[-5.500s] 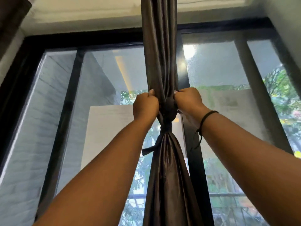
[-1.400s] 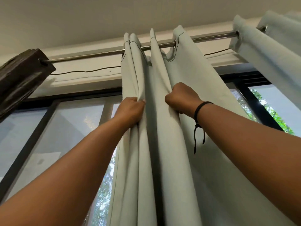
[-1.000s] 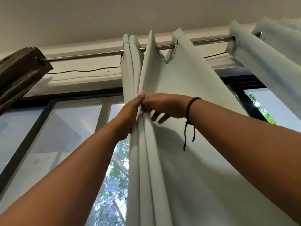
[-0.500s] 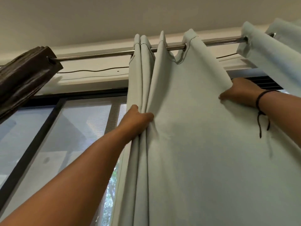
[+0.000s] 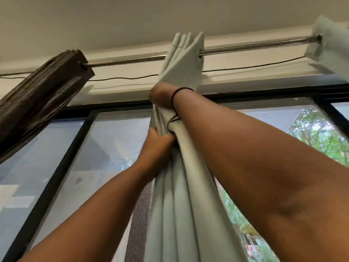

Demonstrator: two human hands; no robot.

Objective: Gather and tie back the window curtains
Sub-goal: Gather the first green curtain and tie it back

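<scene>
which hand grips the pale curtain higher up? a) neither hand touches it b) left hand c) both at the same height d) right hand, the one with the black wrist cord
d: the right hand, with the black cord on its wrist, clutches the bunched pale curtain just under the rod, while the left hand grips the same folds lower down.

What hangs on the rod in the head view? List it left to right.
Dark curtain → bare rod → pale curtain, bunched, gripped by right hand above left hand → bare rod again → second pale curtain at the right edge.
</scene>
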